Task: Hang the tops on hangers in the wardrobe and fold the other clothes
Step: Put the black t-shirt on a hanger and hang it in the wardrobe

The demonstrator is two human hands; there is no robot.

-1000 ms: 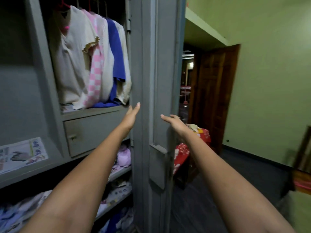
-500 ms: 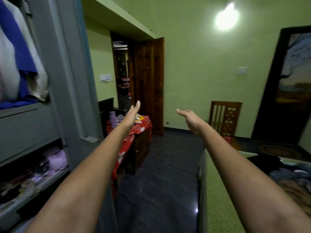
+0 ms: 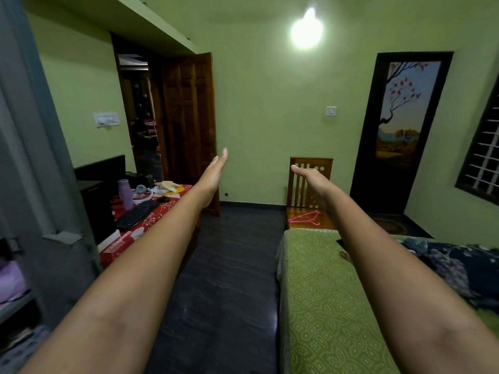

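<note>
Reaching forward with left hand [image 3: 214, 172] and right hand [image 3: 313, 177] flat, empty, apart, pink hanger [image 3: 305, 217] lying far beyond the bed [image 3: 324, 292].

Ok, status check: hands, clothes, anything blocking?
Left hand and right hand open, empty. Dark clothes on bed; pink hanger on the floor beyond it. Path clear.
</note>
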